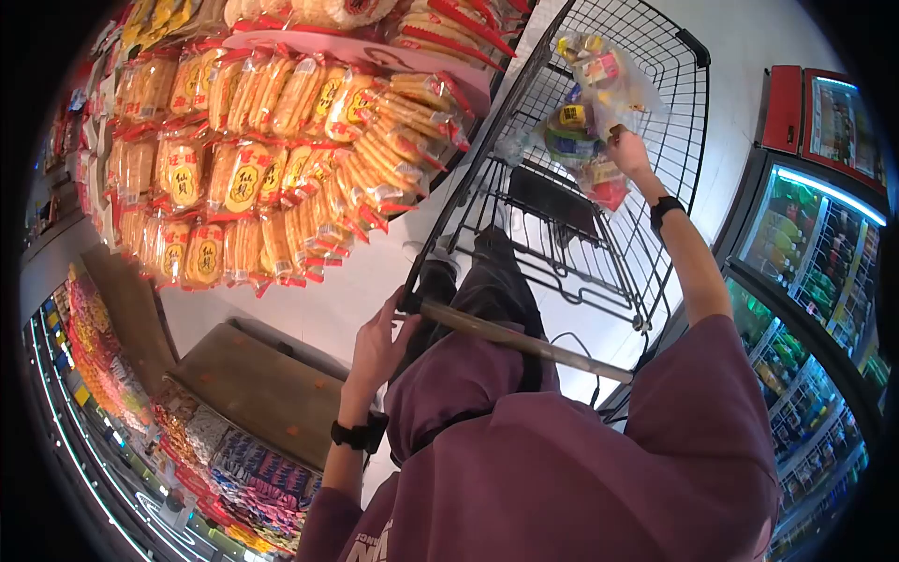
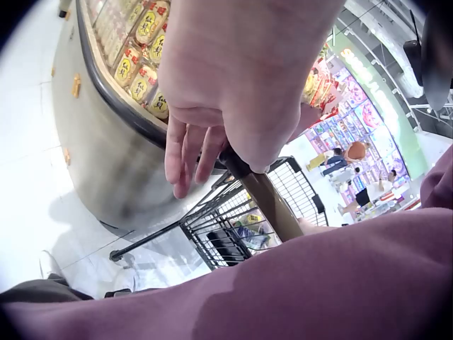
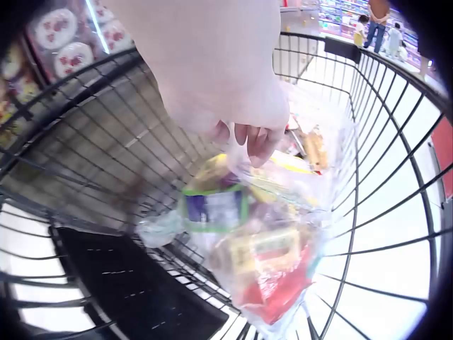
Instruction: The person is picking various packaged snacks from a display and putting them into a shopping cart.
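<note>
My right hand [image 1: 631,155] pinches the gathered top of a clear plastic bag [image 3: 272,251] inside the black wire cart [image 1: 688,112]. Colourful packets show through the bag, with a red one low down in the right wrist view. The fingers of the right hand [image 3: 226,92] curl round the plastic. My left hand [image 1: 376,348] rests at the left end of the cart's handle [image 1: 524,342]. In the left wrist view the fingers of the left hand [image 2: 226,106] hang loosely extended beside the handle [image 2: 272,205], not wrapped round it.
Wrapped crackers [image 1: 243,178] fill a rounded display left of the cart. Lit drink coolers [image 1: 796,225] line the right side. A brown-topped stand [image 1: 253,389] is at lower left. People [image 2: 340,159] are in the distance. A black panel [image 3: 134,283] lies in the cart.
</note>
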### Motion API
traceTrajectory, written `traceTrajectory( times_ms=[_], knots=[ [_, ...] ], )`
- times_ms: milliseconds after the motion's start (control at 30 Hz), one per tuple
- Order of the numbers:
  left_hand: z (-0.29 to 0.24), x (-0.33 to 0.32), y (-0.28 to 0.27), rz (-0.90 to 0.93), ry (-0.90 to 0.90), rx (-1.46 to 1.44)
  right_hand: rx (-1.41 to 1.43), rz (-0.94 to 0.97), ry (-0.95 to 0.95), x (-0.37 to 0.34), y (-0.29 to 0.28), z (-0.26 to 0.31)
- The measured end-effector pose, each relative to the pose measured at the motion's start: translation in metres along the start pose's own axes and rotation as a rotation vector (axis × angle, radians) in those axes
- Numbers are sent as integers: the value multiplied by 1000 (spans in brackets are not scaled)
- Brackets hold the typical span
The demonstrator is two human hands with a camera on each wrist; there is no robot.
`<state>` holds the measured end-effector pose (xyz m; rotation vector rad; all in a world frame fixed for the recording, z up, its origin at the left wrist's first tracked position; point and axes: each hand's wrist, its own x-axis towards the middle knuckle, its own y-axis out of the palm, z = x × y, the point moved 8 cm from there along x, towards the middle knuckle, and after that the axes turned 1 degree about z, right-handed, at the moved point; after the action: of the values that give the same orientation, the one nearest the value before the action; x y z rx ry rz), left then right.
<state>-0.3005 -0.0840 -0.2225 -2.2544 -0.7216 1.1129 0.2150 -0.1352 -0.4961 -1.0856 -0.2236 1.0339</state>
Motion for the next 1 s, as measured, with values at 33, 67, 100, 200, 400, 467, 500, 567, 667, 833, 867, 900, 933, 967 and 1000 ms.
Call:
traceTrajectory(
  times_ms=[33, 67, 100, 200, 400, 467, 500, 567, 667, 833, 867, 900, 933, 967, 1000],
  knots=[
    [1, 1, 5, -9, -29, 7, -17, -9, 50, 20, 2, -14],
    [0, 0, 8, 4, -70, -16, -34, -6, 106, 30, 9, -29],
    [-1, 2, 9, 10, -110, -40, -51, -8, 156, 39, 14, -40],
    [-1, 9, 8, 21, -165, -84, -49, -15, 270, 67, 35, -63],
    [5, 3, 16, 146, -317, -200, 122, -178, 340, 139, 85, -123],
    [4, 1, 18, 135, -293, -237, 198, -222, 331, 159, 82, -124],
    [4, 3, 18, 130, -277, -253, 225, -236, 320, 166, 81, -127],
    [3, 5, 18, 165, -290, -222, 269, -250, 288, 172, 82, -134],
    [1, 4, 17, 191, -328, -181, 328, -254, 227, 184, 85, -141],
    [-6, 5, 14, 204, -354, -174, 288, -240, -255, 161, 98, -147],
    [-8, 7, 14, 202, -344, -184, 287, -229, -407, 147, 97, -141],
    [-9, 8, 13, 195, -334, -195, 340, -201, -452, 140, 102, -148],
    [-12, 10, 13, 152, -235, -235, 434, -157, -466, 131, 103, -150],
    [-11, 10, 12, 156, -260, -224, 739, 3, -153, 131, 113, -151],
    [-12, 10, 10, 164, -282, -214, 1252, 40, 267, 119, 126, -155]
  ],
)
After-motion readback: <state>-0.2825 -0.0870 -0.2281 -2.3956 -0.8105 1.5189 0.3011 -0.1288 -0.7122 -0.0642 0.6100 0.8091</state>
